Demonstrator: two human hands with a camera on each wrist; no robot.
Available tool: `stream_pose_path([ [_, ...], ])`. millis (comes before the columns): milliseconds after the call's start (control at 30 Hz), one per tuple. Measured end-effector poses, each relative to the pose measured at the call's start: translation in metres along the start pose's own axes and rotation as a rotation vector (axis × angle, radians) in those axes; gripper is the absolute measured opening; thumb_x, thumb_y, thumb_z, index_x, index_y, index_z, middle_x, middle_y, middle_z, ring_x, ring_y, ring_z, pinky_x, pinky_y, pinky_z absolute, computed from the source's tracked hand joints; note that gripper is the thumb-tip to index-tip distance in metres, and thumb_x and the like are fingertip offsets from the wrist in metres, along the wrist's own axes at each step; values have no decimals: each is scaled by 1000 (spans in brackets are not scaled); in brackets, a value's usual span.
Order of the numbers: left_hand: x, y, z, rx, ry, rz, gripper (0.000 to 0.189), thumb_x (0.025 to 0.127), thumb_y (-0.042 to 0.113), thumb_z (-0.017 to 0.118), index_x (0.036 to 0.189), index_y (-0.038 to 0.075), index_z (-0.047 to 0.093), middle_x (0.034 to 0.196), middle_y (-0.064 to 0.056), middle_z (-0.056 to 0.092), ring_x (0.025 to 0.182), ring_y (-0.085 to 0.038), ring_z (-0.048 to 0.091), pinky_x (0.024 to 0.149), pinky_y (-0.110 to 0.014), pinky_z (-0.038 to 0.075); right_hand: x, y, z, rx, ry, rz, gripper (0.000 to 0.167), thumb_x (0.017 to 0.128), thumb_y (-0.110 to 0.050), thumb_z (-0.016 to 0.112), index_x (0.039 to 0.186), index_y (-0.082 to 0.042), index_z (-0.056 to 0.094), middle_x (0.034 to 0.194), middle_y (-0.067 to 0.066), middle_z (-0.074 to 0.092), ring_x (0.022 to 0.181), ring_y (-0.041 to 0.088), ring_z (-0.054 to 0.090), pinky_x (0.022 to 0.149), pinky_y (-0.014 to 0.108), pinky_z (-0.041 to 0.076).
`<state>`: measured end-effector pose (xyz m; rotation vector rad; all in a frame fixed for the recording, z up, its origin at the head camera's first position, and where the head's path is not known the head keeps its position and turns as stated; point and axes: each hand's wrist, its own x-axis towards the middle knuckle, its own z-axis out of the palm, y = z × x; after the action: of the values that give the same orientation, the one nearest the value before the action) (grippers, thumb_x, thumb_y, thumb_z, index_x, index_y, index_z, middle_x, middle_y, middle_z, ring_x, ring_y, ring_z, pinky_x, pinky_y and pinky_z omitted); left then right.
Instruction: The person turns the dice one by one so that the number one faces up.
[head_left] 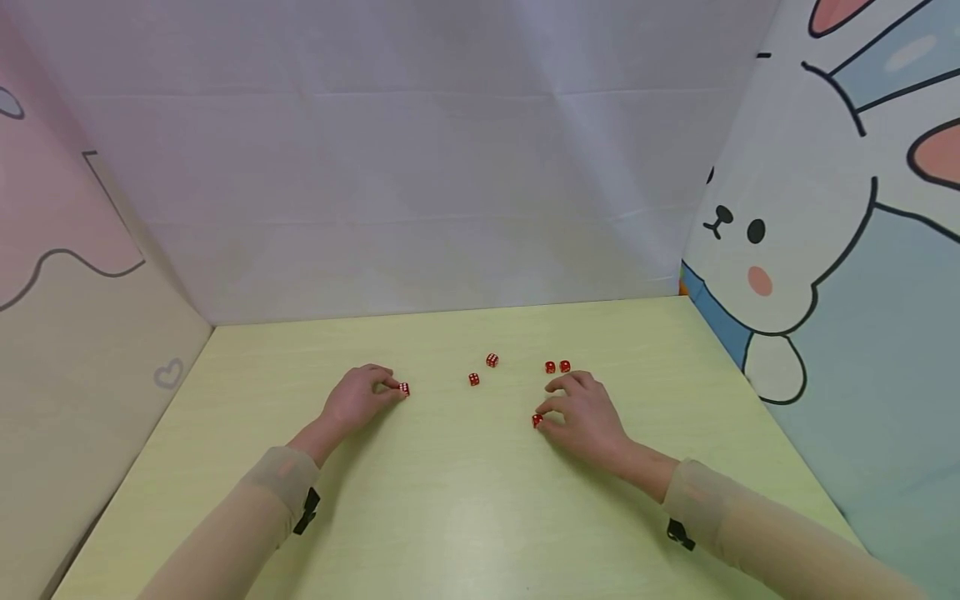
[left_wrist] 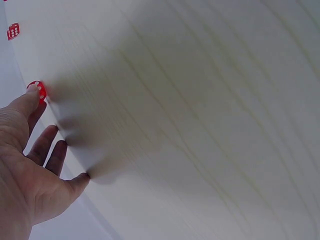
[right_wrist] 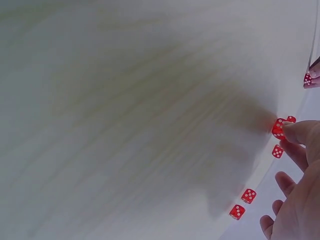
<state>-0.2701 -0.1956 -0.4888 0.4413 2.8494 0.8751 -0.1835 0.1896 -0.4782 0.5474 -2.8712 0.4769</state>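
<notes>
At the left of the table my left hand (head_left: pixel 360 398) pinches a red die (head_left: pixel 405 388) with white pips between thumb and forefinger. The same die (left_wrist: pixel 37 91) shows at the thumb tip in the left wrist view, the other fingers spread with their tips at the tabletop. My right hand (head_left: pixel 587 418) pinches another red die (head_left: pixel 537 421), nearer the front and right of the middle. In the right wrist view that die (right_wrist: pixel 279 129) sits at the thumb and forefinger tips, partly covered by the thumb.
Two loose red dice, one farther back (head_left: pixel 492 360) and one nearer (head_left: pixel 474 379), lie between the hands. A side-by-side pair, a left die (head_left: pixel 550 367) and a right die (head_left: pixel 565 366), lies just beyond the right fingers. Cloth walls (head_left: pixel 420 200) border the pale wooden table (head_left: pixel 450 500).
</notes>
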Motion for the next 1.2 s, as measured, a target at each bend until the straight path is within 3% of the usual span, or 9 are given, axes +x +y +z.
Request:
stream_pose_path([
  [500,0,-1,1,4,1,7,24,96,29,74,106,7,78,139,-21,60,132,-46,50,109,-59,41,1,-1,0,-16,-3,-17,9,83,-21,85,91,-23,83,119,4,66,122,34,48,101,55,43],
  [667,-1,1,1,-11,1,5,24,96,29,75,105,7,78,140,-21,60,133,-46,49,109,-59,41,1,-2,-1,13,-8,14,7,84,-23,84,91,-23,83,119,4,66,122,35,49,100,55,44],
  [867,-2,0,0,-12,2,4,24,96,29,74,106,7,78,140,-21,59,134,-45,48,110,-58,40,1,-3,-2,140,-15,122,8,87,-26,83,94,-23,83,121,5,67,125,35,47,104,56,40],
  [1100,0,0,0,-5,0,0,24,96,28,74,105,6,78,139,-21,60,134,-45,49,111,-58,40,1,0,-1,419,-59,273,14,90,-27,81,103,-22,82,128,6,64,131,35,39,107,53,40],
  [1200,-1,1,0,-5,0,-2,24,96,28,74,105,7,78,139,-21,60,134,-45,49,111,-58,39,0,0,-1,488,-49,293,16,90,-27,81,105,-21,82,127,7,64,131,36,40,107,54,38],
])
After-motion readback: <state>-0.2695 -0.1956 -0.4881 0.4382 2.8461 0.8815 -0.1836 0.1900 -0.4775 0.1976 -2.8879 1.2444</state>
